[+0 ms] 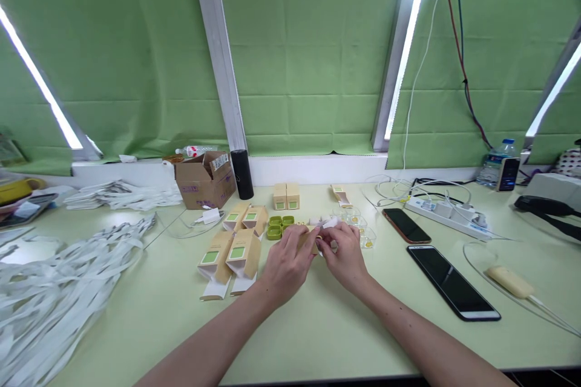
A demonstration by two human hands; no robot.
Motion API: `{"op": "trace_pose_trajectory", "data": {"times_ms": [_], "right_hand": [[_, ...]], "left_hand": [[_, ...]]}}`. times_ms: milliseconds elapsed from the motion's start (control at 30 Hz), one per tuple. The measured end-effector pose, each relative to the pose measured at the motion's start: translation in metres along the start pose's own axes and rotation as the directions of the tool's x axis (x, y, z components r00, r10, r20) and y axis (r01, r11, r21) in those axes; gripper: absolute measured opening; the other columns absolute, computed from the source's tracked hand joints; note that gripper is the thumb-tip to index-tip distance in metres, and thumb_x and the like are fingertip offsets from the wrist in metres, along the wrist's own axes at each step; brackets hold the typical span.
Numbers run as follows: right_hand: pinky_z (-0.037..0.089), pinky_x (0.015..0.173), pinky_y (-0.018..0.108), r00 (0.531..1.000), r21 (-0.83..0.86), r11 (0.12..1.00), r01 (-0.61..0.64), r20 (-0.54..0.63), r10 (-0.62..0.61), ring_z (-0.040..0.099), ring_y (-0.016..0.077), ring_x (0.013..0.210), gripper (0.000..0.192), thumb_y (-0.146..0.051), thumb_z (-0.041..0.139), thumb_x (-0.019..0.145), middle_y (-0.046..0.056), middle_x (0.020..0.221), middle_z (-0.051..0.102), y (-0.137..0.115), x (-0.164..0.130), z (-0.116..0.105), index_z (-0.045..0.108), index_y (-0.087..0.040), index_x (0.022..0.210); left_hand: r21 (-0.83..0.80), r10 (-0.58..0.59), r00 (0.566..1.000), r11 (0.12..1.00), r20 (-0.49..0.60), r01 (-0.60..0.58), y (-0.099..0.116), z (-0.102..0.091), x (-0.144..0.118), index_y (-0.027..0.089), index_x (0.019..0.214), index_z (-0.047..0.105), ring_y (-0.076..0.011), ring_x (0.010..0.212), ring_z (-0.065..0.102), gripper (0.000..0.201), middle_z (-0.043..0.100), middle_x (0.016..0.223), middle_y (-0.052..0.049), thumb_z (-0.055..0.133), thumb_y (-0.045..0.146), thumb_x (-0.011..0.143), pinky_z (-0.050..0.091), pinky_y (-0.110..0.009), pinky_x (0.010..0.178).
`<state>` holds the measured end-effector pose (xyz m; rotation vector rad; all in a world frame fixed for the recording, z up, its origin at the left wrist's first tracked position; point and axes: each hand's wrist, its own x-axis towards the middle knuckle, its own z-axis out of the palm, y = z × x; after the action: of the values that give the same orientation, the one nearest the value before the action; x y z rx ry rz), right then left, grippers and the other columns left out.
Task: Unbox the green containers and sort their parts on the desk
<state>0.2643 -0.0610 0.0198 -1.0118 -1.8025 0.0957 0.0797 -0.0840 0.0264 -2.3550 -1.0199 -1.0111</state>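
Observation:
My left hand (pixel 290 260) is closed around a small tan carton (pixel 307 238), mostly hidden by the fingers. Pinched at the carton's right end are the fingertips of my right hand (pixel 345 254); I cannot make out whether they grip a flap or something smaller. Just behind the hands lie small white pieces (pixel 324 222) and clear plastic pieces (pixel 367 237). Green square cups (pixel 275 231) stand left of them. Several tan cartons with green windows (pixel 244 253) lie to the left with end flaps open. Two more cartons (pixel 285 198) stand upright farther back.
A flatter tan carton (pixel 340 196) lies at the back. On the right are two phones (pixel 454 281), a power strip (pixel 447 216) with cables and a cream power bank (pixel 511 281). White straps (pixel 68 290) cover the left; a brown box (pixel 204 181) and black cylinder (pixel 242 175) stand behind.

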Motion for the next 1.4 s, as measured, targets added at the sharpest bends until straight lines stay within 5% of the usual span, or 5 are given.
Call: {"op": "trace_pose_trajectory", "data": {"times_ms": [633, 833, 1067, 1233, 1400], "right_hand": [[0.055, 0.081, 0.037, 0.992, 0.304, 0.949, -0.087, -0.057, 0.11, 0.068, 0.0248, 0.099, 0.024, -0.042, 0.053, 0.105, 0.008, 0.103, 0.073, -0.002, 0.003, -0.005, 0.06, -0.024, 0.09], [0.06, 0.074, 0.035, 0.958, 0.51, 0.824, -0.248, 0.005, 0.285, 0.071, 0.0222, 0.091, 0.031, -0.054, 0.057, 0.102, 0.01, 0.111, 0.074, -0.001, 0.002, -0.006, 0.061, -0.024, 0.097], [0.06, 0.059, 0.032, 0.895, 0.712, 0.615, -0.337, 0.039, 0.445, 0.063, 0.0162, 0.065, 0.04, -0.063, 0.066, 0.093, 0.002, 0.087, 0.068, 0.005, 0.011, -0.008, 0.057, -0.024, 0.092], [0.058, 0.053, 0.031, 0.865, 0.759, 0.525, -0.386, 0.101, 0.491, 0.062, 0.0174, 0.065, 0.044, -0.065, 0.072, 0.085, -0.001, 0.076, 0.063, 0.015, 0.014, -0.01, 0.058, -0.024, 0.088], [0.052, 0.054, 0.029, 0.901, 0.699, 0.598, -0.392, 0.16, 0.404, 0.059, 0.0174, 0.064, 0.041, -0.063, 0.071, 0.086, 0.0, 0.074, 0.063, 0.015, 0.012, -0.01, 0.057, -0.024, 0.083]], "left_hand": [[0.086, -0.064, 0.996, 0.994, -0.061, 0.069, -0.008, -0.003, 0.002, 0.029, 0.165, 0.026, -0.0312, 0.122, 0.06, 0.069, 0.059, 0.126, -0.015, 0.054, 0.019, 0.102, 0.061, -0.043, 0.093], [0.1, -0.066, 0.993, 0.992, -0.103, 0.076, -0.012, -0.003, 0.002, 0.029, 0.165, 0.026, -0.0312, 0.121, 0.059, 0.074, 0.059, 0.126, -0.014, 0.057, 0.017, 0.1, 0.06, -0.043, 0.094], [0.063, -0.136, 0.974, 0.987, -0.184, 0.149, -0.022, -0.002, 0.003, 0.031, 0.163, 0.03, -0.0318, 0.12, 0.059, 0.074, 0.058, 0.126, -0.014, 0.059, 0.014, 0.097, 0.06, -0.046, 0.093], [-0.036, -0.276, 0.925, 0.961, -0.26, 0.276, -0.031, -0.003, 0.003, 0.029, 0.16, 0.037, -0.0319, 0.124, 0.057, 0.067, 0.056, 0.13, -0.015, 0.06, 0.02, 0.098, 0.057, -0.052, 0.1], [-0.499, -0.556, 0.808, 0.766, -0.196, 0.406, -0.038, 0.001, 0.005, 0.028, 0.153, 0.048, -0.0272, 0.13, 0.055, 0.053, 0.054, 0.141, -0.013, 0.059, 0.036, 0.101, 0.059, -0.046, 0.101]]}}
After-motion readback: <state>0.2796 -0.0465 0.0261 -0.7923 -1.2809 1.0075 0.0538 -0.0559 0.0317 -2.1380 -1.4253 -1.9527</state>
